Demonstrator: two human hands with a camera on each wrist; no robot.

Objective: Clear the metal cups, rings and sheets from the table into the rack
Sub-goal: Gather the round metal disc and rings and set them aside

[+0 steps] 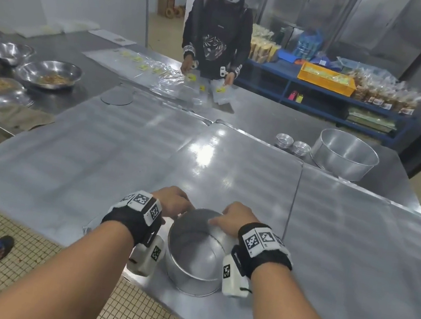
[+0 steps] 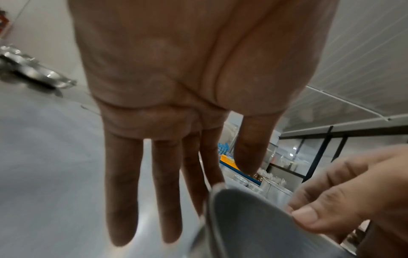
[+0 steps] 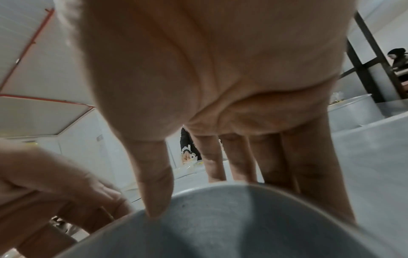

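A tall round metal ring (image 1: 195, 256) stands at the near edge of the table, on a large metal sheet (image 1: 235, 168). My right hand (image 1: 227, 221) pinches its far rim, thumb inside the wall and fingers outside; the right wrist view shows that grip (image 3: 209, 192) on the ring (image 3: 220, 227). My left hand (image 1: 177, 206) hangs beside the ring's left far side. In the left wrist view its fingers (image 2: 167, 192) point straight down, with the index tip by the rim of the ring (image 2: 253, 227). Two stacks of small metal cups (image 1: 293, 145) and a wider metal ring (image 1: 345, 156) stand far right.
More metal sheets lie left (image 1: 94, 154) and right (image 1: 357, 237), and a round metal disc (image 1: 117, 96) at the back. Steel bowls (image 1: 49, 73) crowd the far left. Another person (image 1: 217, 36) works across the table, before a blue shelf (image 1: 324, 94) of packets.
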